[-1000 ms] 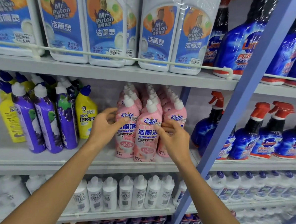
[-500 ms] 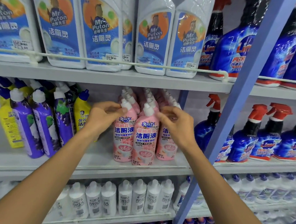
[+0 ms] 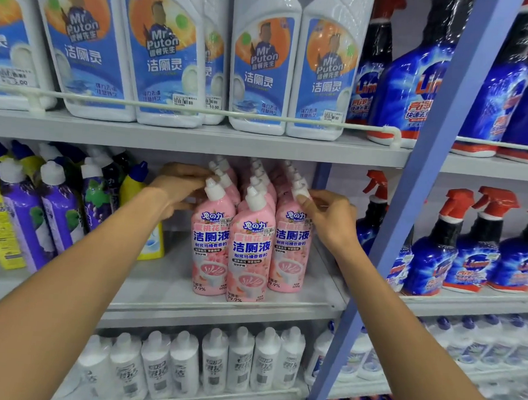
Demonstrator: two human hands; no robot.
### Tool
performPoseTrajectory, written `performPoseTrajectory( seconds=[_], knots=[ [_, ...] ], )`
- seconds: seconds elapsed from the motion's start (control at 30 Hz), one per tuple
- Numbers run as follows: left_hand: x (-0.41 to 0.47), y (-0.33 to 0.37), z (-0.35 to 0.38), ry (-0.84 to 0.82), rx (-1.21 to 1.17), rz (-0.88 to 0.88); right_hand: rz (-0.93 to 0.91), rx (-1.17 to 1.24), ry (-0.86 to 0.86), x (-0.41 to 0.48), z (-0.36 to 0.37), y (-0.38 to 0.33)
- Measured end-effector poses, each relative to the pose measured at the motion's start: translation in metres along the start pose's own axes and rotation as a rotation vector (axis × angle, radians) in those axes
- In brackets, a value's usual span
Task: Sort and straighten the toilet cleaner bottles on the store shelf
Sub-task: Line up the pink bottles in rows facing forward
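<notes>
Pink toilet cleaner bottles with white caps stand in three rows on the middle shelf [image 3: 170, 290]. The front left bottle [image 3: 212, 243], front middle bottle [image 3: 250, 254] and front right bottle [image 3: 290, 248] face forward, the middle one nearest the edge. My left hand [image 3: 180, 185] reaches in from the left, its fingers pinching the neck of the front left bottle. On the right side my right hand [image 3: 326, 216] has thumb and fingers closed on the white cap of the front right bottle. More pink bottles stand behind, partly hidden.
Purple bottles [image 3: 23, 216] and yellow bottles [image 3: 149, 239] stand left of the pink ones. Large white Mr Puton bottles [image 3: 261, 69] fill the upper shelf behind a rail. Blue spray bottles [image 3: 432, 250] stand right of a blue upright post [image 3: 410, 208]. White bottles [image 3: 212, 360] line the lower shelf.
Both hands have risen from the bodies of the outer pink bottles to their necks and caps. The view has moved closer and slightly upward.
</notes>
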State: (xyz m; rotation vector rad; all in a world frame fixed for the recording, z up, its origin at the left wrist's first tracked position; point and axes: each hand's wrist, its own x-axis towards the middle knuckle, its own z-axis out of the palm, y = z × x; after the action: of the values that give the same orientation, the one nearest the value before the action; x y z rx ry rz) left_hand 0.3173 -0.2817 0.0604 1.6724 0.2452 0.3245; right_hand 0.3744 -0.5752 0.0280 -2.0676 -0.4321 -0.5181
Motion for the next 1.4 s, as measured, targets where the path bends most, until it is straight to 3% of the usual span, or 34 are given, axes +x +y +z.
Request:
performPoseTrajectory(
  seconds=[0.47,0.87,1.0,1.1,1.2,1.4],
  knots=[
    [0.02,-0.02,-0.003,-0.018,0.017,0.167,0.002,-0.048,0.021,0.001,0.002,-0.005],
    [0.014,-0.021,-0.011,-0.001,-0.022,0.197,-0.007,-0.041,0.072,-0.004,0.012,-0.004],
    [-0.015,-0.03,-0.018,0.038,0.024,0.229,-0.023,-0.025,0.055,-0.001,0.011,0.0],
    [-0.041,-0.058,-0.028,-0.069,0.084,0.21,-0.027,-0.011,0.056,0.0,0.011,0.003],
    [-0.045,-0.079,-0.031,-0.098,0.242,0.302,-0.042,-0.009,0.068,0.0,0.013,0.005],
    [-0.041,-0.084,-0.031,-0.071,0.232,0.379,-0.047,0.018,0.081,-0.006,0.012,0.005]
  ],
)
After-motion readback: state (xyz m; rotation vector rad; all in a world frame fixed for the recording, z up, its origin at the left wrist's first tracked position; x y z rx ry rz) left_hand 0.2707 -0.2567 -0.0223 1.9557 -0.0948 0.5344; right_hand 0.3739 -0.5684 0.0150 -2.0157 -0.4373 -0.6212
